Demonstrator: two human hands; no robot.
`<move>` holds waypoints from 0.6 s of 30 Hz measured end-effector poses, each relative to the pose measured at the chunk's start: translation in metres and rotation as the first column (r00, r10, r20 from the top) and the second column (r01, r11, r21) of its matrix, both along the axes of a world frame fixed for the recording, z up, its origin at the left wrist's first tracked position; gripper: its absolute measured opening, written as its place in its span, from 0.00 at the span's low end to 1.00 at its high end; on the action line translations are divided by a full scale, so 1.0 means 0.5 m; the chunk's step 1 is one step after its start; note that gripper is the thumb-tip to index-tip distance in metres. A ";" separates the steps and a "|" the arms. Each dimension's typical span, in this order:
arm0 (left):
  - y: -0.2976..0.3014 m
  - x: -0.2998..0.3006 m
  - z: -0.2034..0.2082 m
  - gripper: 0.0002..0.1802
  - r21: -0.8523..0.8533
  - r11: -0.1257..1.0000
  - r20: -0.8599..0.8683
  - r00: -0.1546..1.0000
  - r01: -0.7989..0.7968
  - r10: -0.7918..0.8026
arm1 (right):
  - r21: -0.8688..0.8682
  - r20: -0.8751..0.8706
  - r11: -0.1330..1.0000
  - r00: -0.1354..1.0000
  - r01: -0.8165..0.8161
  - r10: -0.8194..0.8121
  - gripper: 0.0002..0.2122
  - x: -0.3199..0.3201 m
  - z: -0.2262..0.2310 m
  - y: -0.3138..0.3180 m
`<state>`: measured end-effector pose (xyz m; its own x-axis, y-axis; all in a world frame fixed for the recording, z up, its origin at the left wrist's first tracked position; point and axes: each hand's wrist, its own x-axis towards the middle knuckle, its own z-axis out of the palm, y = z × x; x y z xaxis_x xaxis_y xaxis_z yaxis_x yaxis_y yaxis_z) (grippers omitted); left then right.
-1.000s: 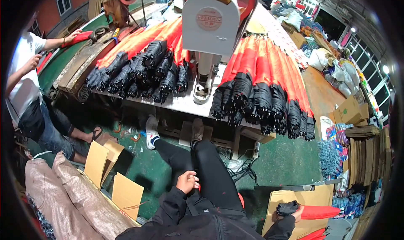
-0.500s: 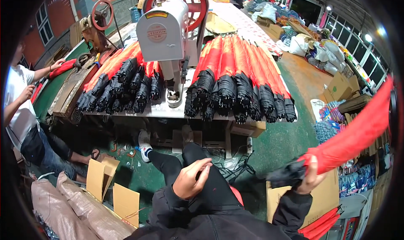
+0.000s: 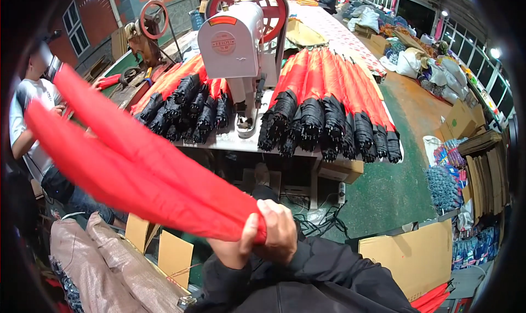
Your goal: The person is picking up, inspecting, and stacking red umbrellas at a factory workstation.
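In both of my hands is a bundle of red umbrella cloth [image 3: 164,159] that splits into two long lengths, like two folded umbrellas side by side. It slants up to the far left, in front of the table. My left hand [image 3: 235,248] closes round its near end from below. Against it, my right hand [image 3: 278,231] wraps the same end from the right. The fingers cover the near end, so its black part is hidden. Beyond stands a white sewing machine [image 3: 230,41] with a red wheel, and rows of folded red-and-black umbrellas [image 3: 323,88] lie on its table.
More folded umbrellas [image 3: 181,102] lie left of the machine. A person [image 3: 41,88] stands at the left, partly behind the red cloth. Woven sacks [image 3: 82,263] and open cardboard flaps [image 3: 174,252] sit at lower left. A cardboard box [image 3: 411,252] stands at my right, with red umbrellas [image 3: 433,297] beside it.
The red umbrella bundle has swung from my right side across to the left. My left hand, empty before, now grips it along with my right. The view has shifted slightly.
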<state>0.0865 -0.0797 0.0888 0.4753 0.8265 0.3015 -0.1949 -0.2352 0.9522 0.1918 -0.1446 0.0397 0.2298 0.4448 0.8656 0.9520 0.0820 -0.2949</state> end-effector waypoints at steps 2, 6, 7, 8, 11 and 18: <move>0.007 -0.018 -0.048 0.44 0.084 0.941 0.167 0.935 -0.329 0.312 | -0.030 -0.077 0.986 0.984 -0.163 0.160 0.37 -0.017 -0.032 0.024; 0.055 -0.096 -0.120 0.48 0.119 0.938 0.059 0.945 -0.326 0.321 | -0.127 -0.257 0.783 0.783 -0.609 0.567 0.52 -0.002 -0.137 0.069; 0.070 -0.126 -0.133 0.48 0.115 0.951 -0.006 0.957 -0.286 0.288 | -0.126 -0.258 0.780 0.779 -0.613 0.571 0.52 -0.002 -0.145 0.073; 0.075 -0.144 -0.131 0.48 0.115 0.949 -0.007 0.955 -0.294 0.296 | -0.187 -0.313 0.721 0.736 -0.667 0.600 0.53 0.003 -0.137 0.077; 0.091 -0.192 -0.130 0.49 0.073 0.983 -0.091 0.980 -0.168 0.175 | -0.208 -0.477 0.583 0.602 -0.785 0.640 0.54 0.022 -0.100 0.090; 0.100 -0.189 -0.123 0.42 0.079 0.995 -0.185 0.979 -0.067 0.081 | 0.086 -0.764 0.342 0.158 -0.936 0.626 0.40 0.018 0.037 0.207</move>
<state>-0.0080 -0.0299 0.0273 0.4674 0.8409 0.2729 0.0061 -0.3117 0.9502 0.2006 -0.0410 0.0583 -0.1077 0.9026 0.4167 -0.0187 0.4172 -0.9086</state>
